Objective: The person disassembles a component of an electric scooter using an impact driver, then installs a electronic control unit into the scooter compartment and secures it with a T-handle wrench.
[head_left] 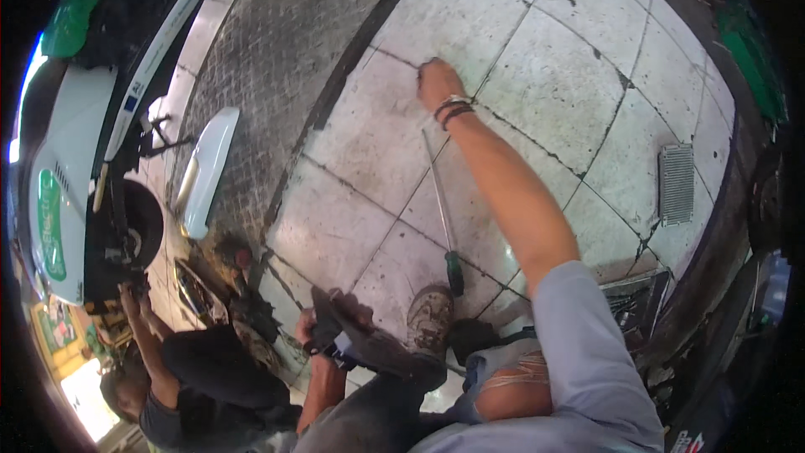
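My right arm reaches forward over the tiled floor. At its end, my right hand (440,84) is closed low over a tile, and whatever its fingers hold, if anything, is hidden. Just below the wrist lies a long screwdriver (454,273) with a green handle, its thin shaft pointing toward that hand. Close to my knee, my left hand (308,329) grips a dark, angular part (365,334) with a small pale patch on it. The part's exact kind does not show.
To the left, a co-worker (159,386) crouches with hands near the wheel (138,226) of a white and green scooter (71,134). A white body panel (210,172) lies beside a dark textured strip (268,42). A ridged grey block (676,184) sits at right.
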### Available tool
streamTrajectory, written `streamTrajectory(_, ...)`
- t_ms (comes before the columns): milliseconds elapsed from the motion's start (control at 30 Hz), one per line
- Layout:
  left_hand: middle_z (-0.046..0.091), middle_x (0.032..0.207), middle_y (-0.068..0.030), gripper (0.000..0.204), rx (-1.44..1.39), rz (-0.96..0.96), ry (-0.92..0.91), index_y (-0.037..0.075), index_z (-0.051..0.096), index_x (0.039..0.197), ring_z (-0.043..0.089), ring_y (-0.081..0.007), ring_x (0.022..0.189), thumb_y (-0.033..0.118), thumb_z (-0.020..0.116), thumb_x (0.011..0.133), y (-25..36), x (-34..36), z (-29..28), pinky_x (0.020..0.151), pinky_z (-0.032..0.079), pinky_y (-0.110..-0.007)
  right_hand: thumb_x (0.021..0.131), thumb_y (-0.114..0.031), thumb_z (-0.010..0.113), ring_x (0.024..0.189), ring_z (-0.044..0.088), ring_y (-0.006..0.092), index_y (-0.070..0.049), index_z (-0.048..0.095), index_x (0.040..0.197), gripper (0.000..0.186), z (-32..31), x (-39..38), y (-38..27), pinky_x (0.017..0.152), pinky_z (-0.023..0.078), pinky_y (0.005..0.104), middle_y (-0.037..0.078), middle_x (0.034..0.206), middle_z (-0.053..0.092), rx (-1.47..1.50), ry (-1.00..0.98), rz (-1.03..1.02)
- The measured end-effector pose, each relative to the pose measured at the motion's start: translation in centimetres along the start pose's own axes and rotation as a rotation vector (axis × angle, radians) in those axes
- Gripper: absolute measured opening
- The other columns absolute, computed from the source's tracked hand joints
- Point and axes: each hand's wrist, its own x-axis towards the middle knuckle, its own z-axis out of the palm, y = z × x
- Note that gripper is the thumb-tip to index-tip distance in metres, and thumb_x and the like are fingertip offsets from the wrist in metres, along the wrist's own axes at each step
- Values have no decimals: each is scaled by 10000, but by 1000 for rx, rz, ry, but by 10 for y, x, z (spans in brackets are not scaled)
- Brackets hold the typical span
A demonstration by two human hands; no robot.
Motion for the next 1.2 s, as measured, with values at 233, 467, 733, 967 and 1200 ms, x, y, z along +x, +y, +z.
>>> streamTrajectory(233, 609, 970, -290, 570, 247, -286, 14, -17, 530, 1141, 653, -464, 859, 381, 584, 736, -18, 29, 22, 762, 566, -545, 906, -125, 782, 927, 718, 125, 17, 762, 1074, 221, -152, -198, -37, 835, 572, 287, 91, 1029, 779, 1234, -438, 23)
streamTrajectory(467, 655, 903, -300, 567, 535, -453, -86, -48, 582, 1055, 680, -418, 788, 348, 630, 651, -81, 44, 89, 726, 588, -475, 874, -79, 807, 976, 725, 189, 4, 758, 1077, 225, -219, -341, -25, 867, 569, 313, 108, 1051, 758, 1355, -159, 78)
streamTrajectory(733, 667, 939, -313, 681, 704, -580, -104, -97, 559, 1179, 695, -428, 775, 324, 667, 655, -135, 7, 126, 755, 608, -499, 865, -65, 804, 954, 737, 210, -4, 770, 1068, 214, -273, -421, -6, 845, 566, 312, 125, 1052, 762, 1279, 126, 53)
streamTrajectory(967, 648, 1031, -271, 701, 930, -581, -192, -94, 545, 1216, 688, -402, 875, 316, 670, 661, -142, -9, 137, 820, 592, -491, 859, -75, 812, 943, 749, 207, -25, 784, 1045, 194, -291, -458, -11, 811, 578, 313, 119, 1037, 770, 1223, 244, 1)
streamTrajectory(1200, 655, 1099, -248, 758, 974, -628, -239, -96, 538, 1292, 658, -352, 999, 326, 674, 678, -136, -12, 121, 915, 541, -446, 839, -55, 811, 908, 755, 216, -30, 787, 1005, 170, -309, -467, -20, 792, 574, 320, 116, 1003, 772, 954, 274, -74)
